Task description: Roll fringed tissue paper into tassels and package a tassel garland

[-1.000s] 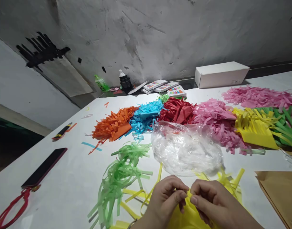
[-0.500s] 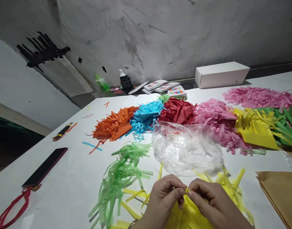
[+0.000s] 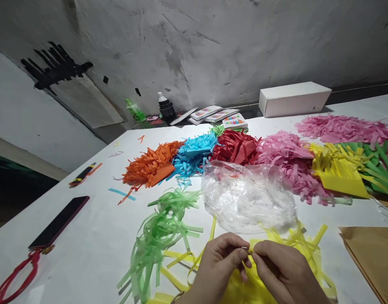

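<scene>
Both hands meet near the bottom middle, fingertips pinched close together. My left hand (image 3: 217, 264) is closed, thumb against forefinger, at one end of a small yellow paper strip (image 3: 250, 250). Thumb and finger of my right hand (image 3: 284, 268) pinch the strip's other side. Most of the strip is hidden by the fingers. Beneath and around them lies fringed yellow tissue paper (image 3: 243, 291), its cut strips spreading out to both sides. To the left sits a loose pile of light green paper strips (image 3: 152, 236). A crumpled clear plastic bag (image 3: 247, 198) lies just beyond the hands.
Across the table lie fringed paper bundles in orange (image 3: 156, 164), blue (image 3: 195, 154), red (image 3: 236, 147), pink (image 3: 285, 162) and yellow (image 3: 340, 171). A phone (image 3: 59, 223) and a box cutter (image 3: 83, 174) are at left, brown paper (image 3: 371, 257) at right, a white box (image 3: 293, 100) behind.
My right hand has shifted and turned slightly, its fingers drawing in on the yellow strip. My left fingertips have changed their pinch a little. Everything else lies as before.
</scene>
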`<move>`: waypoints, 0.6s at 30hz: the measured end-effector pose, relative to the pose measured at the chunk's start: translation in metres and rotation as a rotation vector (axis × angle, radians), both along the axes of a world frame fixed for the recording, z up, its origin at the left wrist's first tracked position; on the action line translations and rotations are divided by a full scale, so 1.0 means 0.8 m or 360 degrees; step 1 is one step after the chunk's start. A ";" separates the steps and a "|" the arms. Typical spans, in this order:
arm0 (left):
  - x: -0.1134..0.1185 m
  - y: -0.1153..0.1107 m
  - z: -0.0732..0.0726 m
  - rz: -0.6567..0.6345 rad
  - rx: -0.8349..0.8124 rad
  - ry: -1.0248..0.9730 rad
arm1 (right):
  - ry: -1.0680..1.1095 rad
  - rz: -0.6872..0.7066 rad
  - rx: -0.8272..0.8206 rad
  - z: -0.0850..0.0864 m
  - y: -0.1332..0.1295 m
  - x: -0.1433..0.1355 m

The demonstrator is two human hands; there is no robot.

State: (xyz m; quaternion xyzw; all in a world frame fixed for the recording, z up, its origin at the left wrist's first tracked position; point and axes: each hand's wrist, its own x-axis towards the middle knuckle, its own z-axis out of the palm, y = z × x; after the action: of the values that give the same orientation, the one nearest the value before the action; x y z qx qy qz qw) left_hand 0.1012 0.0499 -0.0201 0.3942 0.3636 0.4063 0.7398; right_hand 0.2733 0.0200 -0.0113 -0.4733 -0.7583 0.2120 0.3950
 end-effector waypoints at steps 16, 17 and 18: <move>0.007 -0.003 -0.006 0.0142 0.0163 -0.0144 | 0.0471 -0.0046 -0.0630 0.011 -0.005 -0.012; 0.007 -0.003 -0.006 0.0146 0.0185 -0.0134 | 0.0477 -0.0027 -0.0658 0.011 -0.004 -0.011; 0.006 -0.003 -0.006 0.0150 0.0202 -0.0115 | 0.0472 0.0005 -0.0679 0.011 -0.003 -0.010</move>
State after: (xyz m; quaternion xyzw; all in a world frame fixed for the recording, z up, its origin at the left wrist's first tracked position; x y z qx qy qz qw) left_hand 0.1064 0.0472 -0.0253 0.4079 0.3283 0.4769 0.7060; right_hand 0.2656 0.0174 -0.0021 -0.5085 -0.6310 0.4348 0.3928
